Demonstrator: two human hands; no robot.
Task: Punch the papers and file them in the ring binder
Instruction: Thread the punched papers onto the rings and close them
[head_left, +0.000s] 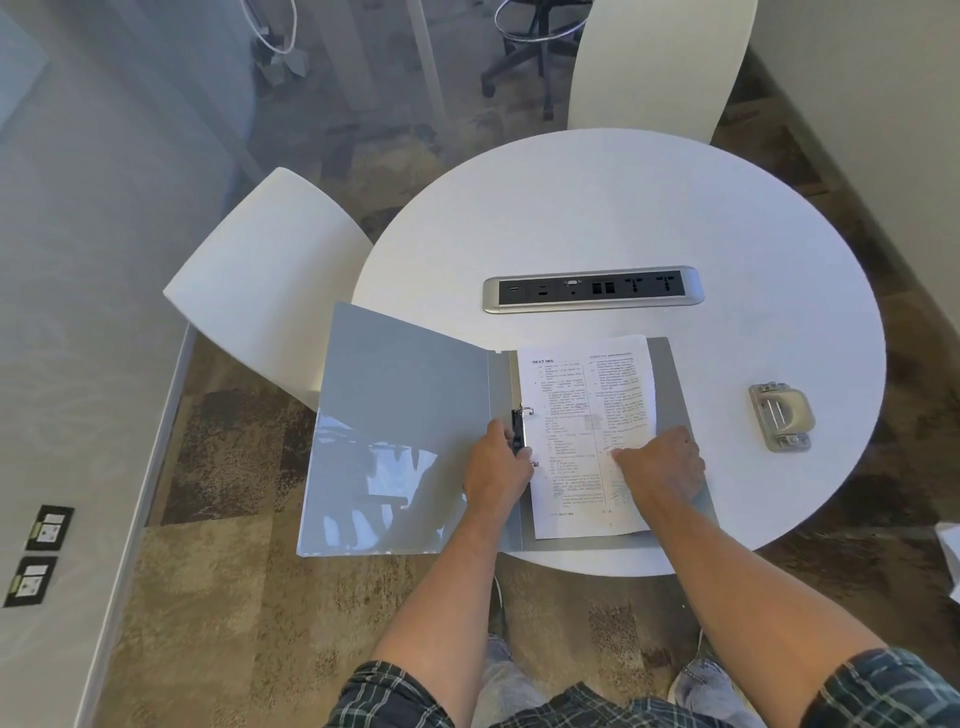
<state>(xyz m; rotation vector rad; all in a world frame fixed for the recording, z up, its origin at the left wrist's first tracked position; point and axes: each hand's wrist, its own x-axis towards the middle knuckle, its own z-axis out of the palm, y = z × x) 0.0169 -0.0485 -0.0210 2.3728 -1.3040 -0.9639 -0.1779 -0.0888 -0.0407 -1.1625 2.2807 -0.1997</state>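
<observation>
The papers (587, 431) lie in the open binder (405, 431) at the table's (623, 208) six o'clock, headed "NEXT IAS" as far as legible. The left hand (493, 470) grips the ring clasp (521, 431); the right hand (662, 462) presses flat on the papers. The hole punch (782, 415) sits at three o'clock

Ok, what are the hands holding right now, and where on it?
The left hand grips the black ring mechanism at the ring binder's spine. The right hand presses on the papers, lower right; whether it pinches them cannot be told.
</observation>
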